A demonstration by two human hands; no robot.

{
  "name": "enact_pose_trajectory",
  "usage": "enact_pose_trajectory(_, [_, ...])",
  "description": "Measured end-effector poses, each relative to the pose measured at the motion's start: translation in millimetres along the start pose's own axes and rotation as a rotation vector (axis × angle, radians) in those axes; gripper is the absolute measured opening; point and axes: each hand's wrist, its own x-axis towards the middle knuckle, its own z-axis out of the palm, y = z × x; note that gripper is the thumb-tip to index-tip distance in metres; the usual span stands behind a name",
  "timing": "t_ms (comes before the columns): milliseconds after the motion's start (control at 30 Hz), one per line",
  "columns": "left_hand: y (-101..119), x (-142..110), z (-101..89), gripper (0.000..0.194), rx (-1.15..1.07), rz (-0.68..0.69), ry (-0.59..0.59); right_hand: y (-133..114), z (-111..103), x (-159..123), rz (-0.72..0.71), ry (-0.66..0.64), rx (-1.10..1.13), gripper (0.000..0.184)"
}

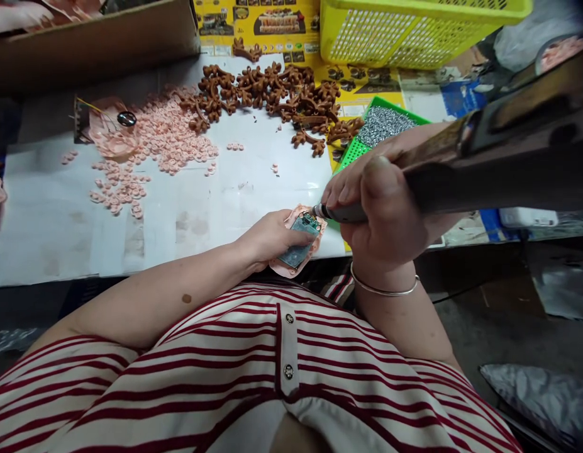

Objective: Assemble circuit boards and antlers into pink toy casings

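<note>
My left hand (275, 236) grips a pink plastic shell (291, 270) at the table's front edge. Inside the shell sits a small screen with a green circuit board (310, 220), and my thumb lies across it. My right hand (385, 195) is wrapped round a dark power screwdriver (442, 185) that slants in from the right. Its tip meets the shell's upper right end, by the circuit board. Whether a screw sits under the tip is too small to tell. Behind my right hand, a green basket (351, 154) holds many silver screws (383, 124).
Small pink plastic parts (171, 135) lie heaped at the left, by a round black part with wires (126, 119). Brown branch-shaped pieces (272, 88) are spread at the back. A cardboard box (93, 53) stands back left, a yellow basket (414, 34) back right.
</note>
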Motion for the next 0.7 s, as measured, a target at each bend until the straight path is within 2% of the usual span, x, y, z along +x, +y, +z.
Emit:
enact_pose_trajectory(67, [0.6, 0.5, 0.5, 0.016, -0.002, -0.005, 0.006, 6.1, 1.5, -0.2, -0.131, -0.003, -0.003, 0.037])
enact_pose_trajectory(100, [1.0, 0.6, 0.7, 0.016, -0.002, -0.005, 0.007, 8.8, 2.3, -0.5, -0.152, 0.001, -0.021, 0.038])
enact_pose_trajectory(200, [1.6, 0.6, 1.2, 0.015, -0.002, -0.001, 0.003, 11.3, 4.1, -1.1, -0.138, 0.034, -0.048, 0.035])
enact_pose_trajectory(300, [0.7, 1.1, 0.6, 0.015, 0.019, 0.009, 0.008, 3.8, 3.8, 1.1, -0.139, 0.078, 0.033, 0.025])
enact_pose_trajectory(367, [-0.2, 1.4, -1.0, 0.017, 0.027, 0.008, 0.02, -4.8, 0.4, 4.4, -0.135, 0.176, 0.127, 0.023])
enact_pose_trajectory(433, [-0.7, 1.5, -3.4, 0.019, -0.014, 0.013, 0.014, -12.5, -7.0, 8.5, -0.167, 0.27, 0.161, 0.022])
enact_pose_trajectory(533, [-0.2, 1.4, -6.8, 0.025, -0.125, 0.04, 0.016, -15.7, -25.6, 12.7, -0.285, 0.355, 0.066, 0.007])
enact_pose_trajectory(633, [0.7, 1.7, -7.6, 0.032, -0.17, 0.063, 0.055, -8.3, -47.2, 10.9, -0.324, 0.473, -0.044, 0.01])
enact_pose_trajectory(700, [1.1, 2.2, -6.7, 0.037, -0.174, 0.077, 0.061, -0.7, -59.0, 7.1, -0.31, 0.483, -0.06, 0.008])
